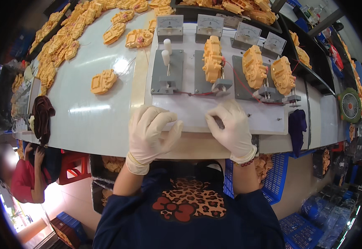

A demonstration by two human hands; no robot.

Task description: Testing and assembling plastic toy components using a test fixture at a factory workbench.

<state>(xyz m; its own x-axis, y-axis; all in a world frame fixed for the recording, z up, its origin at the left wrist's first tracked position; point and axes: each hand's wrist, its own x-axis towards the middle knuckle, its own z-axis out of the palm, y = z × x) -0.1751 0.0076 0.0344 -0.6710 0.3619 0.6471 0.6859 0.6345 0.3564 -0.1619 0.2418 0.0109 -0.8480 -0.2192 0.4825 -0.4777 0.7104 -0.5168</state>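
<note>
Yellow casings (212, 58) are seated on three of the four grey stands (172, 68) beyond two white-gloved hands. The left grip (148, 129) is held partly open, its fingers bent and the thumb set apart, with nothing seen between them. The right grip (233, 129) is curled toward its thumb; whether anything small is pinched there cannot be told. Both are placed near the front edge of a white board (189, 112), on which the stands are lined up. Two white posts (165, 57) are left uncovered at the leftmost stand. Dial meters (169, 27) are ranged behind the stands, and red wires (234, 70) are strung between them. To the left, a single loose casing (103, 81) is laid on the pale bench (81, 128), and many more are heaped farther back. A dark purple cloth (298, 130) is draped at right, a brown cloth (43, 118) at far left.
</note>
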